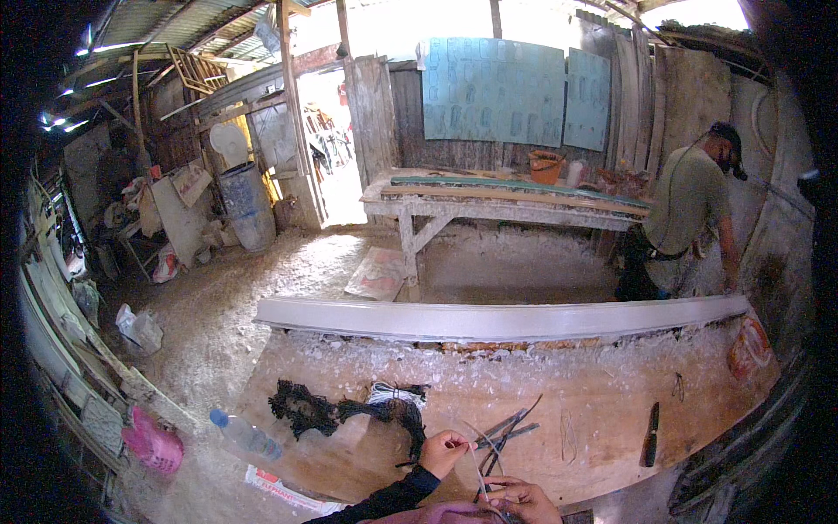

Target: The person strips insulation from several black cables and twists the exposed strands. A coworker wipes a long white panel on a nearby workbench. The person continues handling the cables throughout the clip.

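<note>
My left hand (pixel 445 453) is closed in a pinch on a thin pale strip (pixel 479 472) above the near edge of the wooden table (pixel 602 476). Lower and to the right, my right hand (pixel 521 500) is closed around the lower part of that strip, its fingertips partly hidden. Several dark flat strips (pixel 502 434) lie crossed on the wood just beyond my hands. To the left are black stringy bundles (pixel 301 409), and a white tied bundle (pixel 397 393) rests by them.
A black-handled knife (pixel 650 434) and a thin wire loop (pixel 569 437) lie to the right. A long white moulding (pixel 506 320) runs along the table's far edge. A plastic bottle (pixel 247 434) lies at the left. A person (pixel 690 205) stands bent over at the far right.
</note>
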A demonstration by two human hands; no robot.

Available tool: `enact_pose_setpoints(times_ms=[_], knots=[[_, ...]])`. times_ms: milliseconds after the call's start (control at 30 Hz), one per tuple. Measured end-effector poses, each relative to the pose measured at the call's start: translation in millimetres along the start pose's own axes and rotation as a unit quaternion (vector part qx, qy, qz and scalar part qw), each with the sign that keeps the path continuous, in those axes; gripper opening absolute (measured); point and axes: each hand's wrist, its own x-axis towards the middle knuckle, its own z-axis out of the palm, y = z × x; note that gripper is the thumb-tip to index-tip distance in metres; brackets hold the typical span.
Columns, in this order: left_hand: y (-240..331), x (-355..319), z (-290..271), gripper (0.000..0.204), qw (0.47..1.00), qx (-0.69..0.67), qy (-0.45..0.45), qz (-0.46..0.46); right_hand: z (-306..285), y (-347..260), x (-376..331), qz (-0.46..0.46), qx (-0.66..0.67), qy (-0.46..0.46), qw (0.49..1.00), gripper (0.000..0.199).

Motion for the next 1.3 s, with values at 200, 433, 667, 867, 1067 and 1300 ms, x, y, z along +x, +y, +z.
enact_pose_setpoints(times_ms=[200,433,667,867,1067,1300], knots=[[4,-5,3,0.007,0.996,0.020,-0.042,0.077,-9,8,8,-0.096,-0.049,0.013,0.994,0.019],[6,-14,13,0.005,0.941,-0.110,-0.321,-0.016,-11,15,3,-0.056,0.100,0.207,0.972,0.016],[14,-29,33,0.016,0.778,-0.256,-0.541,0.193,-29,27,15,-0.190,-0.313,0.401,0.839,0.010],[22,-16,9,0.014,0.865,-0.254,-0.433,-0.002,-29,33,20,-0.194,-0.285,0.466,0.815,0.014],[21,-4,-2,0.016,0.985,-0.142,-0.085,-0.054,-19,15,2,-0.157,0.030,0.216,0.963,0.013],[8,0,-2,0.010,0.989,-0.140,0.044,-0.026,3,4,8,-0.120,-0.160,-0.040,0.979,0.017]])
